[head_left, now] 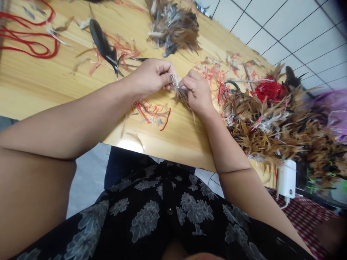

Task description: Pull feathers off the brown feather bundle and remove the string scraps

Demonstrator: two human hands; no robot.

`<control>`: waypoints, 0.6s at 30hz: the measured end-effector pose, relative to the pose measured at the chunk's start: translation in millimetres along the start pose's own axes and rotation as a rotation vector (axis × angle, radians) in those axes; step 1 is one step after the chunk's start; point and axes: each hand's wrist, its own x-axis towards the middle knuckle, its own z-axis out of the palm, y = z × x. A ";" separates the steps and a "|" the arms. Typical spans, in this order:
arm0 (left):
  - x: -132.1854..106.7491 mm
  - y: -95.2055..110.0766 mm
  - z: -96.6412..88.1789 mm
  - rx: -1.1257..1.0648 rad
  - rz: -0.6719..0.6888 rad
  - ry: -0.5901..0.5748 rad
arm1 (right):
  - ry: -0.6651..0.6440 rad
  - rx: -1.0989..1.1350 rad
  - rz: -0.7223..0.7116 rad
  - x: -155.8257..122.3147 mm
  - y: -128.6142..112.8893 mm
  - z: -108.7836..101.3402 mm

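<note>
Between my two hands, just above the wooden table [187,144], is a small bunch of brown feathers [182,96] with pale quill ends. My right hand [197,89] is closed round the feathered part, with tips sticking out below its fingers. Thumb and fingers of my left hand [158,75] pinch at the pale quill ends; any finer strand there is too small to make out. Below the left hand lie loose red and pale threads [151,111]. A dark feather [101,39] rests on the table to the left.
A big pile of brown feathers [260,122] covers the right side, with a red string bundle [271,89] on it. Another feather clump [175,27] lies at the back. Red cord [40,54] loops at far left. A white charger-like box [287,178] sits at the right edge.
</note>
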 end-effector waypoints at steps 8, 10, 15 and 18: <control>1.0 -6.7 -5.8 0.085 0.003 0.019 | -0.076 0.118 -0.084 6.3 6.4 0.5; -0.2 -4.6 -6.7 0.125 0.007 0.018 | -0.092 0.131 -0.100 6.6 4.8 -1.6; -4.9 7.0 -4.2 0.126 -0.013 0.010 | -0.089 0.105 -0.082 2.0 -3.1 -6.8; -3.9 4.4 -5.7 0.102 0.005 0.014 | -0.024 0.121 -0.084 2.5 -0.5 1.6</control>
